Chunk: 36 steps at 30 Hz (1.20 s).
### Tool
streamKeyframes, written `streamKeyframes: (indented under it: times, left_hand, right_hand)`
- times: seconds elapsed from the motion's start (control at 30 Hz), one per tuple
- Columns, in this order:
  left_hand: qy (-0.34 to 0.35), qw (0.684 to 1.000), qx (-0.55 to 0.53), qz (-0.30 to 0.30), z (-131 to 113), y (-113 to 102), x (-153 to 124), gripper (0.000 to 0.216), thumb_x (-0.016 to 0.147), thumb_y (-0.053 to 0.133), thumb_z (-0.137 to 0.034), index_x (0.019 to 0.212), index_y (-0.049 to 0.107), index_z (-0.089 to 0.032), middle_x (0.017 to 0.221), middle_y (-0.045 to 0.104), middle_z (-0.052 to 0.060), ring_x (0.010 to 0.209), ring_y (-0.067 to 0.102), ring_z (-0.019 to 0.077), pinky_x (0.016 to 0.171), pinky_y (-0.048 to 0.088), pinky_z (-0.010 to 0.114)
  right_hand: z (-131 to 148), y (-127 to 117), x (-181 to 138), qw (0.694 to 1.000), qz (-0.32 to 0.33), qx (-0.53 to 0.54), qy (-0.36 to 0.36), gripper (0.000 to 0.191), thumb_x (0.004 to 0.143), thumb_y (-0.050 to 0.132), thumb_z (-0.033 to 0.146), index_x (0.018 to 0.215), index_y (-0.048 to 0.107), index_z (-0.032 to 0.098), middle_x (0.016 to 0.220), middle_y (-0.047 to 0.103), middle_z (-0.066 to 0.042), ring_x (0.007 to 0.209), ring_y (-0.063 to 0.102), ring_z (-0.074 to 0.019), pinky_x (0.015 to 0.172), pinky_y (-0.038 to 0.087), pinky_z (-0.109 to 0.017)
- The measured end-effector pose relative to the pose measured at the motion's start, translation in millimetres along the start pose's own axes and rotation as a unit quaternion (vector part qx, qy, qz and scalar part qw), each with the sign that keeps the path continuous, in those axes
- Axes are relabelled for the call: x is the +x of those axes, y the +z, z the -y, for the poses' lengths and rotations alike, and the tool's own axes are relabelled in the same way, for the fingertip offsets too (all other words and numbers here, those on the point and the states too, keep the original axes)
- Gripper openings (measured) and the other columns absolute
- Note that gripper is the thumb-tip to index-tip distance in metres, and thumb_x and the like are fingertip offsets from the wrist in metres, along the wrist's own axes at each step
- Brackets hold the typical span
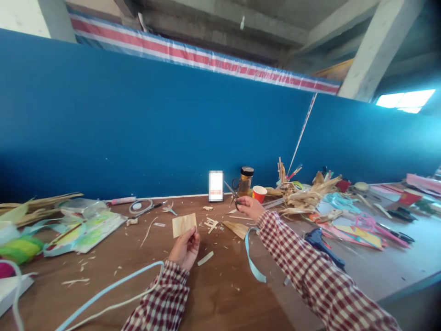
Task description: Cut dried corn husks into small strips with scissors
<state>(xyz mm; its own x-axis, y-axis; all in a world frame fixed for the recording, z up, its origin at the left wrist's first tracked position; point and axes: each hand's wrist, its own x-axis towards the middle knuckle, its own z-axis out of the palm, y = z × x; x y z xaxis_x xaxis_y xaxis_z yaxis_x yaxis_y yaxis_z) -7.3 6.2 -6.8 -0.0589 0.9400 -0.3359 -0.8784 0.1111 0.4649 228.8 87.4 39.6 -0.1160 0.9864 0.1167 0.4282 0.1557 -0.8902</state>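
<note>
My left hand (187, 248) pinches a squarish piece of pale dried husk (183, 225) by its lower right corner, holding it up above the brown table (213, 299). Farther off and to the right, my right hand (251, 208) is closed on the handles of a pair of scissors (230, 189), whose blade points up and to the left, away from the husk piece. Between the hands lie small husk scraps (211, 224) and a larger pointed husk strip (236, 228). A pale sliver (206, 258) rests just right of my left hand.
Behind my right hand stand a dark-lidded jar (245, 181) and a red paper cup (259, 193). A blue ribbon (253, 262) and a blue glue gun (324, 248) lie around my right forearm. Husk bundles (306, 195) pile up right. A pale cable (113, 287) loops at left.
</note>
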Motion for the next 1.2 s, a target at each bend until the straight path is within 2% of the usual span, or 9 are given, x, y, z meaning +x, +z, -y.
streamKeyframes:
  times: [0.23,0.4,0.47,0.6,0.7,0.8,0.97,1.07,1.2]
  left_hand:
    - [0.019,0.999,-0.026,0.000,-2,-4,5,0.018,0.080,0.047,0.000,0.067,0.057,-0.009,0.057,0.059,0.001,0.046,0.056,0.0047,0.046,0.051,0.011]
    - [0.027,0.999,-0.032,-0.009,-2,-7,9,0.017,0.080,0.048,-0.001,0.069,0.057,-0.009,0.059,0.059,0.001,0.048,0.056,0.0045,0.047,0.052,0.010]
    - [0.030,0.999,-0.028,-0.012,-2,-8,9,0.016,0.080,0.048,0.000,0.070,0.057,-0.009,0.060,0.059,0.002,0.048,0.057,0.0047,0.048,0.052,0.010]
    - [0.024,1.000,-0.013,-0.007,-1,-8,8,0.017,0.081,0.046,0.000,0.071,0.056,-0.009,0.060,0.060,0.002,0.048,0.057,0.0046,0.048,0.052,0.011]
    - [0.016,1.000,0.002,-0.005,0,-6,5,0.017,0.081,0.046,-0.001,0.071,0.057,-0.009,0.060,0.060,0.002,0.048,0.057,0.0048,0.048,0.053,0.011]
    - [0.014,1.000,0.002,-0.007,0,-5,4,0.016,0.081,0.047,-0.001,0.072,0.058,-0.009,0.061,0.061,0.002,0.049,0.058,0.0054,0.048,0.053,0.012]
    - [0.002,1.000,-0.010,-0.019,-1,-4,4,0.018,0.081,0.045,-0.001,0.071,0.058,-0.009,0.059,0.061,0.003,0.048,0.058,0.0060,0.047,0.053,0.013]
    - [-0.001,1.000,-0.007,-0.024,-2,-4,3,0.017,0.081,0.046,-0.002,0.071,0.058,-0.009,0.059,0.061,0.003,0.048,0.058,0.0064,0.047,0.053,0.013]
    - [-0.011,1.000,0.012,-0.008,-3,-5,2,0.011,0.079,0.051,-0.006,0.072,0.058,-0.011,0.059,0.059,0.001,0.041,0.052,0.0039,0.038,0.048,0.011]
  right_hand:
    - [22,-2,-27,0.990,-0.038,0.139,-0.011,0.034,0.075,0.052,0.036,0.103,0.053,0.017,0.082,0.061,-0.005,0.073,0.058,-0.0136,0.052,0.044,-0.021]
    - [34,9,-58,0.982,0.000,0.185,-0.032,0.032,0.068,0.062,0.034,0.094,0.054,0.017,0.077,0.061,-0.003,0.069,0.057,-0.0143,0.056,0.046,-0.025]
    - [38,12,-72,0.986,0.005,0.154,-0.065,0.029,0.068,0.063,0.033,0.093,0.056,0.017,0.081,0.060,-0.004,0.074,0.056,-0.0152,0.061,0.047,-0.027]
    - [41,12,-97,0.987,-0.069,0.004,-0.147,0.018,0.071,0.059,0.027,0.087,0.061,0.019,0.098,0.053,-0.008,0.079,0.053,-0.0163,0.067,0.047,-0.029]
    - [40,11,-106,0.980,-0.065,-0.031,-0.187,0.013,0.073,0.057,0.023,0.085,0.060,0.019,0.112,0.048,-0.009,0.097,0.051,-0.0204,0.082,0.044,-0.033]
    - [39,13,-111,0.981,-0.040,-0.036,-0.186,0.012,0.075,0.057,0.026,0.084,0.059,0.019,0.118,0.047,-0.010,0.105,0.049,-0.0227,0.086,0.042,-0.035]
    - [42,22,-115,0.975,-0.078,-0.084,-0.193,0.009,0.072,0.061,0.024,0.080,0.064,0.022,0.119,0.046,-0.009,0.107,0.047,-0.0240,0.094,0.036,-0.040]
    - [41,32,-113,0.982,-0.031,0.005,-0.189,0.008,0.074,0.060,0.025,0.080,0.063,0.021,0.123,0.047,-0.009,0.113,0.045,-0.0237,0.097,0.035,-0.040]
    - [36,46,-106,0.984,0.024,0.119,-0.127,0.016,0.073,0.061,0.032,0.083,0.063,0.019,0.109,0.059,-0.010,0.100,0.056,-0.0233,0.088,0.043,-0.040]
